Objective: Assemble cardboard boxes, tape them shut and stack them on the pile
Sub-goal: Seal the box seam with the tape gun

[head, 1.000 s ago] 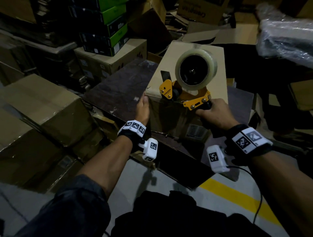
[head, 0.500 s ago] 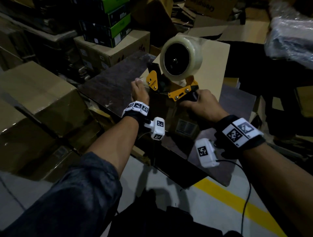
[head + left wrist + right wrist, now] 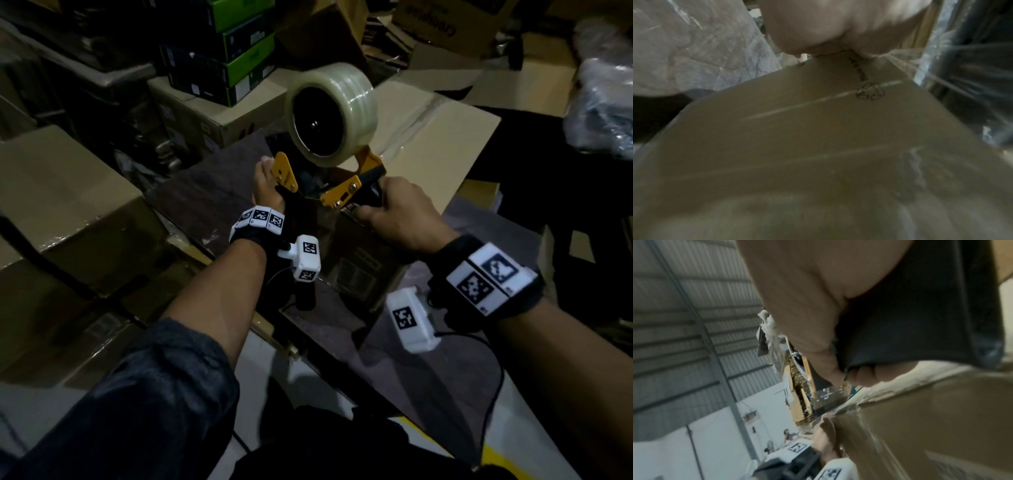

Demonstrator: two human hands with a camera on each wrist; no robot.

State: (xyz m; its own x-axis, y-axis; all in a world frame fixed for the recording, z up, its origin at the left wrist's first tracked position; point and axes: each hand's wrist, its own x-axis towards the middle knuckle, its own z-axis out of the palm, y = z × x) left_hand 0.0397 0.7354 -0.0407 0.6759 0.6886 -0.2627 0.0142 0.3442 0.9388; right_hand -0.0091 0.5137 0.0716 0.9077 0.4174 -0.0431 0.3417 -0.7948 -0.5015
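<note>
1. The left hand (image 3: 265, 186) lies flat against the left side of the cardboard box (image 3: 442, 137), fingers straight.
2. The box stands on the dark table (image 3: 205, 195), near its front edge.
3. The right hand (image 3: 399, 214) grips the tape dispenser (image 3: 329, 137) handle at the box's near top edge.

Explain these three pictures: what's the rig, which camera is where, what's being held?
No robot here: a person wears one camera on the head and one on each wrist, on straps with black-and-white markers. The head view looks down at both hands. The right hand grips the handle of a yellow tape gun, loaded with a clear tape roll, at the near edge of a cardboard box. The left hand rests against the box's left side. The box sits on a dark table. The left wrist view shows mostly blurred cardboard; the right wrist view shows fingers round the black handle.
</note>
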